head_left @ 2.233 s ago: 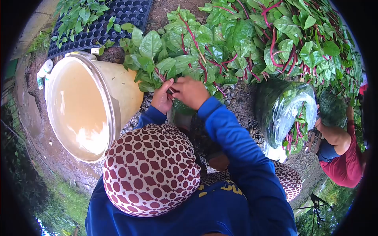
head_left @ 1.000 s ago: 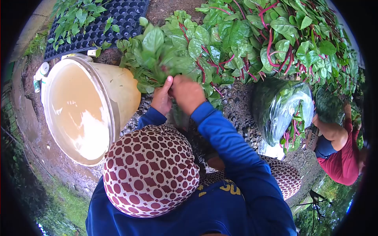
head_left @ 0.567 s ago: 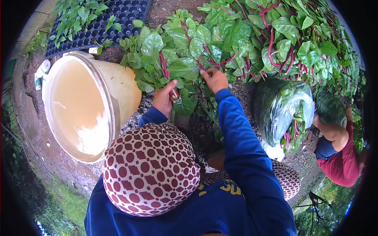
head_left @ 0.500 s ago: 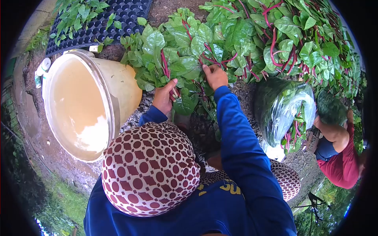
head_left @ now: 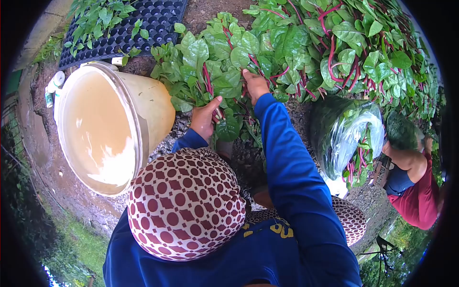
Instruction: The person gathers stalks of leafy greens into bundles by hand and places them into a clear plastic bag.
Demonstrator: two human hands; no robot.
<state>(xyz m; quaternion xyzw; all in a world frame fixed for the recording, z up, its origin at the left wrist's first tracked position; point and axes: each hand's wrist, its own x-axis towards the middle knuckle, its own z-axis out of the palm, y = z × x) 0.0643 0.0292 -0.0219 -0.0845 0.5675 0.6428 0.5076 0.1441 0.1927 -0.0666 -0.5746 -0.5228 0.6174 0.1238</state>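
Note:
My left hand point(head_left: 203, 119) is closed around the cut stem ends of a bunch of Malabar spinach point(head_left: 195, 53), whose green leaves and red stems fan out away from me. My right hand point(head_left: 256, 86) reaches into the leaves just right of that bunch. Its thumb and fingers are pinched on Malabar spinach stems, though leaves partly hide the fingertips. A big heap of the same greens point(head_left: 351, 33) spreads from the right hand to the far right.
On the left a large pale bucket point(head_left: 138, 119) holds cloudy water. Behind it lies a black seedling tray point(head_left: 155, 26) with leafy shoots. A clear plastic bag of greens point(head_left: 342, 138) sits at right, near another person in a red sleeve point(head_left: 420, 201). My patterned-cloth knee point(head_left: 186, 205) is in front.
My right hand has moved slightly left and away from me, closer to the held bunch. The left hand keeps its hold on the stems. The whole view has shifted a little.

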